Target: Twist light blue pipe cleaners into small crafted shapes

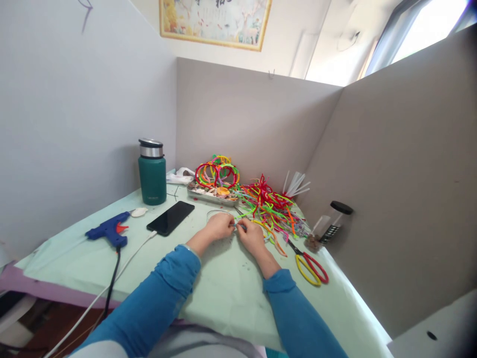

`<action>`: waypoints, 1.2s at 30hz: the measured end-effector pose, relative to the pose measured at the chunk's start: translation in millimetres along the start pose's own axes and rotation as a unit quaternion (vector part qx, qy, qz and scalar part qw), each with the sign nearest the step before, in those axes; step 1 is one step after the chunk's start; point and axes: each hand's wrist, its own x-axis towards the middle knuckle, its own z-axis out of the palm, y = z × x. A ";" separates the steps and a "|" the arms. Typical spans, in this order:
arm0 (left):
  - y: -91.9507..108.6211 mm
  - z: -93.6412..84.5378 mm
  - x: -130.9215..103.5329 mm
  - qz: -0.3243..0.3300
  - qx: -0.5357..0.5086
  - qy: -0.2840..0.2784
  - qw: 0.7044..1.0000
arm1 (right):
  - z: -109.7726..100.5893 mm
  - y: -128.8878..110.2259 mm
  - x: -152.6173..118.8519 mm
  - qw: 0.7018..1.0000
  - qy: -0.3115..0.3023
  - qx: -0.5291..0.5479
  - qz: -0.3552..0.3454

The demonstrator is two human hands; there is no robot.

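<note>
My left hand (220, 226) and my right hand (252, 235) meet over the middle of the table, fingertips almost touching. Each has its fingers pinched together. Between them shows a small bluish-grey bit (235, 225), too small to name. Just behind my left hand lies a thin clear rim (218, 212), partly covered by the hand. A heap of colourful pipe cleaners (266, 204) spreads behind and to the right of my right hand. Some yellow and orange strands reach close to that wrist. Scissors with one red and one yellow handle (312, 267) lie further right.
Left stand a green bottle (152, 179), a black phone (171, 218) on a white cable and a blue glue gun (110, 229). A metal tray (212, 199) holds pipe-cleaner rings at the back. White sticks (296, 185) and a black-lidded jar (330, 223) are right. Grey partitions (253, 114) enclose the table.
</note>
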 end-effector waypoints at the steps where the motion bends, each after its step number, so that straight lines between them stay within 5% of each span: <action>1: 0.2 -0.1 -0.2 0.002 0.004 0.002 1.000 | 0.1 0.2 0.1 1.000 0.000 0.001 0.002; 36: 4.5 -2.5 -4.7 0.014 0.060 0.016 0.998 | 0.1 7.6 4.2 0.999 0.014 0.033 -0.022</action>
